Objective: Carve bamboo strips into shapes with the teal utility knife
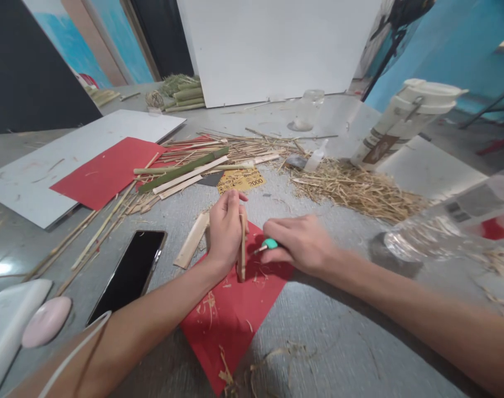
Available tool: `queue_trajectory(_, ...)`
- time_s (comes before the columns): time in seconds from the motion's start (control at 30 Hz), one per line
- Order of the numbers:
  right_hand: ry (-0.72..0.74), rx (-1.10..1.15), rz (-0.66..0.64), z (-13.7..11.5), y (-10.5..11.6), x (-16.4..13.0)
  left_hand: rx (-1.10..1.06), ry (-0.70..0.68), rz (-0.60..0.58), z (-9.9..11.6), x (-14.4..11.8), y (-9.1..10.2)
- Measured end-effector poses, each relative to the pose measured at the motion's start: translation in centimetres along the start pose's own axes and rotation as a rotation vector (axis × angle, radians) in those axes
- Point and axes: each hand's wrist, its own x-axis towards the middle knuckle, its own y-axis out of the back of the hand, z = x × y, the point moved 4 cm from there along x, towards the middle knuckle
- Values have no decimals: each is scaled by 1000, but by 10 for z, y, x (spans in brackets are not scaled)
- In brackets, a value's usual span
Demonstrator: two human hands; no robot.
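My left hand (225, 229) grips a short flat bamboo strip (242, 249) and holds it upright on a red paper sheet (231, 320). My right hand (299, 243) is closed around a small tool with a teal handle (270, 244); its thin tip points at the strip. Fine shavings lie on the red sheet around the strip. Another pale bamboo strip (191, 241) lies flat just left of my left hand.
A black phone (130, 273) lies front left beside a pink oval object (46, 320). Bamboo sticks and straw (355, 188) are piled across the middle, with a second red sheet (106, 171), a white board (32, 177), a lidded cup (405, 121) and a clear bottle (451, 226).
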Motion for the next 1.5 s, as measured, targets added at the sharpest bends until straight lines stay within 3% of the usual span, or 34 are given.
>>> queue_trajectory(0.13, -188, -84, -115, 9, 0, 2, 4, 38, 8, 0, 1, 1)
queue_trajectory(0.57, -246, -268, -279, 5, -2, 5, -168, 29, -85, 0, 1, -4)
queue_trajectory(0.67, -236, -293, -293, 2, 0, 5, -189, 16, -134, -1, 2, -6)
queue_trajectory(1.07, -216, -300, -297, -1, -2, 2, 12, -167, -92, 10, 6, 2)
queue_trajectory(1.2, -220, -273, -249, -1, -3, 2, -10, -176, -78, 11, 2, 0)
queue_trajectory(1.5, -253, -281, -269, -2, -7, 2, -41, -149, -94, 7, 3, -2)
